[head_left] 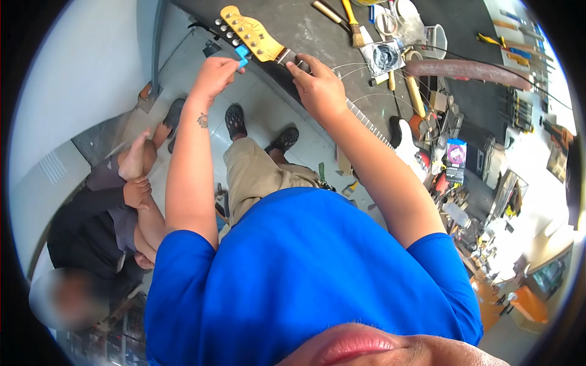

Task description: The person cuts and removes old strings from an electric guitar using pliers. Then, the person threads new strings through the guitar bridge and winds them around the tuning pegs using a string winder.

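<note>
An electric guitar lies across the dark workbench, its maple headstock (253,36) at the top and its fretted neck (366,120) running down to a white body (404,139). My left hand (217,76) is closed round the handle of a blue string winder (243,53), which sits at the tuning pegs (231,35) along the headstock's edge. Just below the nut, my right hand (320,91) grips the neck, its fingers over the fretboard and strings. Loose thin strings (360,96) curve out beside the neck.
The workbench (293,24) holds a yellow-handled brush (355,27), a tape roll (386,24), a clear cup (434,41) and a long brownish bar (470,70). Tools clutter the right side. A seated person (91,213) is at left, near my left arm.
</note>
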